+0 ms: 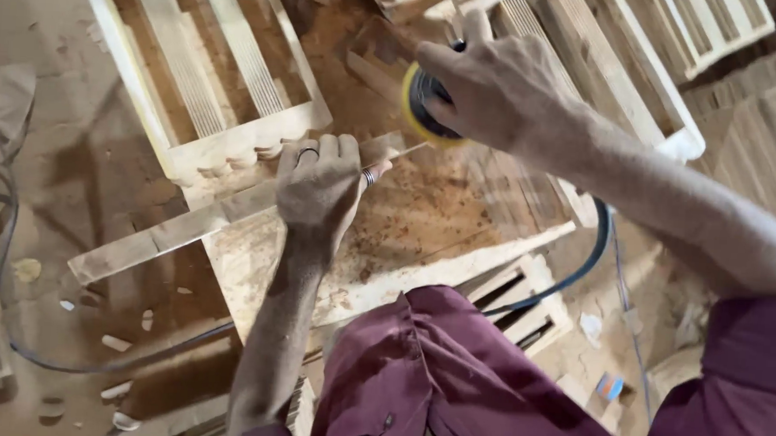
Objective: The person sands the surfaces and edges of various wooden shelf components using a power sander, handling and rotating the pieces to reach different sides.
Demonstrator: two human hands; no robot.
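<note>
A long wooden strip (229, 211) lies slantwise under the left hand (319, 188), which presses down on it with fingers curled over its far edge; a ring shows on one finger. The strip rests on a dusty wooden surface (423, 220). At the strip's far end, just right of that hand, the right hand (488, 86) is closed over the top of a round sander with a yellow pad (425, 105), the pad tilted against the wood. A dark hose (571, 276) trails below the right forearm. Beyond the left hand sits a pale slatted wooden frame (206, 67); more frames are stacked beyond the right hand.
</note>
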